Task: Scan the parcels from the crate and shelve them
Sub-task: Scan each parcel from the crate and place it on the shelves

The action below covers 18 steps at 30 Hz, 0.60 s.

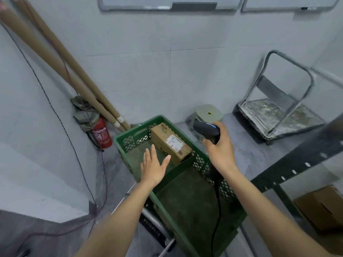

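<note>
**Over the crate, tiled corner room**

On grey floor: green crate (130,131), one cardboard parcel (170,143) at its far end, label up. Left hand (154,167) is flat with fingers apart, just short of the parcel, holding nothing. Right hand (220,151) is clamped on the corded scanner (207,129) above the crate's right rim. White tiled walls. Fire extinguisher (102,134) and cardboard tubes (55,58) in the corner, platform trolley (278,115) at right.

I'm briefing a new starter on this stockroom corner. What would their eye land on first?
The green crate sits in the middle, with one labelled cardboard parcel at its far end. At its right rim, the right hand grips a black barcode scanner while the open left hand hovers beside the parcel. A red fire extinguisher stands in the left corner.
</note>
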Each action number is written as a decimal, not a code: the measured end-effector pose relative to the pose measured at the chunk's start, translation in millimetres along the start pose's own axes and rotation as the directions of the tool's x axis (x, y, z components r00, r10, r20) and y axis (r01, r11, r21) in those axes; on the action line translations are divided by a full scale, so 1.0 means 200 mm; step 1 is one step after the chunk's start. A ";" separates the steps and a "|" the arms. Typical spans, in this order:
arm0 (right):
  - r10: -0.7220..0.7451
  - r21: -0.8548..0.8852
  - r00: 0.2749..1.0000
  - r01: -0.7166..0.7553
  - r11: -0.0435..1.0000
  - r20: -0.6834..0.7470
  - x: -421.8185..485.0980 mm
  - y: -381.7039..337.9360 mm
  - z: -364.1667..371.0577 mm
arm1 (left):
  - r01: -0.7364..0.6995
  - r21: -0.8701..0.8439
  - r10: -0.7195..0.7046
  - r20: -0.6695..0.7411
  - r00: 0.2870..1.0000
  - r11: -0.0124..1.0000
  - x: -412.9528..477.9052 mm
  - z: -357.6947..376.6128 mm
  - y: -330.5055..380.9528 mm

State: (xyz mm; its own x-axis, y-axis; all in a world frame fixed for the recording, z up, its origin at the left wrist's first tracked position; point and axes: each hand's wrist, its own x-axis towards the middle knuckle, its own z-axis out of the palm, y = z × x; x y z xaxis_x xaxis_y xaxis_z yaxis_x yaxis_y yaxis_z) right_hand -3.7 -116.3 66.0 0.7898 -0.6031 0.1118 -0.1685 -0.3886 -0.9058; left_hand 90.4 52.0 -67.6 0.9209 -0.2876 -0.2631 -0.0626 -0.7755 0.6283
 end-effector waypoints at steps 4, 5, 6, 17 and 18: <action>0.017 -0.010 1.000 -0.017 1.000 -0.003 0.11 0.07 0.09 | 0.049 -0.014 -0.048 0.068 0.997 0.999 0.13 0.06 -0.02; 0.028 -0.010 1.000 -0.028 1.000 -0.002 0.13 0.09 0.10 | 0.065 -0.025 -0.062 0.082 0.995 0.998 0.16 0.09 -0.02; 0.039 -0.009 0.999 -0.039 0.999 0.003 0.15 0.11 0.12 | 0.080 -0.040 -0.076 0.094 0.993 0.996 0.19 0.11 -0.02; 0.122 -0.037 0.986 -0.119 0.992 0.114 0.35 0.45 0.17 | 0.222 -0.243 -0.198 0.121 0.973 0.944 0.48 0.52 0.06; 0.125 -0.043 0.984 -0.121 0.992 0.125 0.36 0.48 0.17 | 0.238 -0.273 -0.212 0.122 0.970 0.932 0.50 0.55 0.07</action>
State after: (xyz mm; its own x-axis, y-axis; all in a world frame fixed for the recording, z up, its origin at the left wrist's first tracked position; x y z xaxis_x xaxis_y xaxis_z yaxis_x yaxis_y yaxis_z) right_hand 57.4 -173.3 -27.1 0.8299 -0.5552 -0.0547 -0.2880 -0.3423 -0.8944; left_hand 139.7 -49.0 -166.1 0.8592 -0.1829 -0.4778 0.2660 -0.6380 0.7226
